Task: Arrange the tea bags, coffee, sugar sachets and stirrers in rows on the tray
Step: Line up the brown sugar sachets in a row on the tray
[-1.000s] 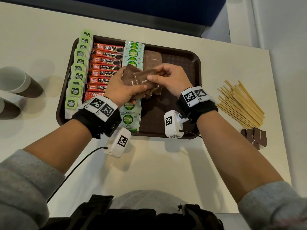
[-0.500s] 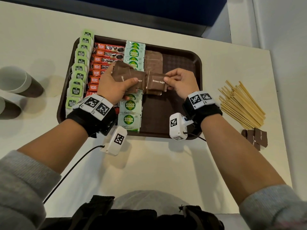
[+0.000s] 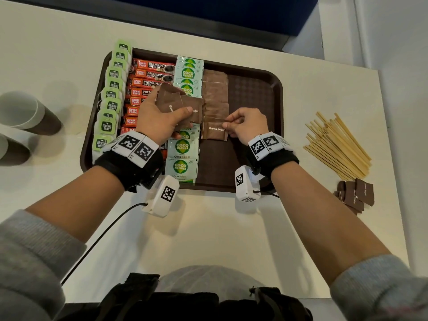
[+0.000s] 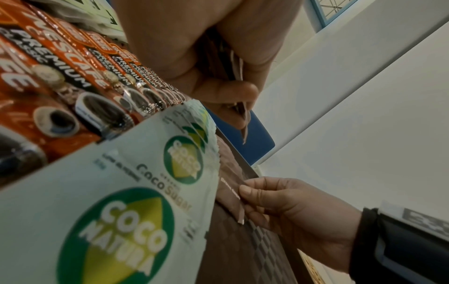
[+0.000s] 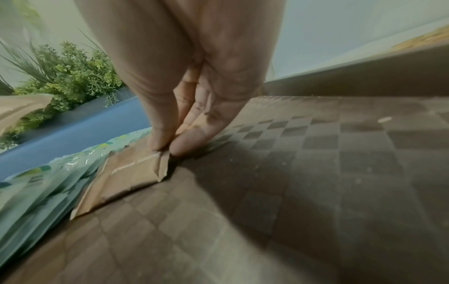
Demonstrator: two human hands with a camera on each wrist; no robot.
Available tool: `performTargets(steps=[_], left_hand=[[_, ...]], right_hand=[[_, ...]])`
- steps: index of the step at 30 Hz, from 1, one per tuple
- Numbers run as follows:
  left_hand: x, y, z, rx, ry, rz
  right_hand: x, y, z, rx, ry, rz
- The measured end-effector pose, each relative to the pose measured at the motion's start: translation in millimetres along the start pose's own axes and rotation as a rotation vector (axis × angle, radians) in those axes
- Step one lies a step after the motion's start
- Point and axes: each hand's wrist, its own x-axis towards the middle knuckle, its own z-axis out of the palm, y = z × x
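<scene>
The right hand point(image 3: 246, 126) is pinching the right edge of a brown sugar sachet point(image 3: 215, 132) between thumb and fingertips point(image 5: 170, 142), and the sachet is lying flat on the brown tray point(image 3: 252, 93) at the near end of the brown sugar row point(image 3: 215, 93), just beside the Coco Natura sugar sachets point(image 3: 183, 156). The left hand point(image 3: 157, 117) is holding a small fanned stack of brown sugar sachets point(image 3: 180, 106) above the tray, thumb curled over the top one and fingers underneath. These paper packets are looking very light, thin and pliable, probably with loose grains inside that shift, so a gentle pinch at a sealed edge or corner is likely the best hold; squeezing the middle could crumple or burst one, and the smooth paper may be letting the stacked ones slide against each other. The left hand is covering part of the orange coffee sticks point(image 3: 148, 75) and the sugar column, so the count there is unclear. How many sachets the stack holds cannot be told. The green tea bags point(image 3: 111, 98) are overhanging the tray's left rim. The wooden stirrers point(image 3: 338, 147) and a few spare brown sachets point(image 3: 356, 195) are lying on the white table point(image 3: 208, 228), well apart from the tray.
</scene>
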Motion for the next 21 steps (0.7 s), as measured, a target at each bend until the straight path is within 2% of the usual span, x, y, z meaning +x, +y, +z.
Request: performTargets(steps=[10,15,17,21], left_hand=[[-2.9,1.0,4.1,0.020,-0.028,-0.022],[-4.5,-3.2,6.5,0.013,-0.059,-0.039],[-5.1,-5.2,8.0,-0.019,-0.072,-0.052],[-5.9,-8.3,10.4,-0.068,-0.112,-0.062]], right_hand=[[-2.2,-3.7,-0.4,0.020,0.016,0.020],[-2.5,-10.1,-2.7,-0.009,0.112,-0.080],[-5.0,-17.0,-3.7,0.081,0.039,-0.116],[-8.6,-25.8,-1.3,0.264,-0.212,-0.123]])
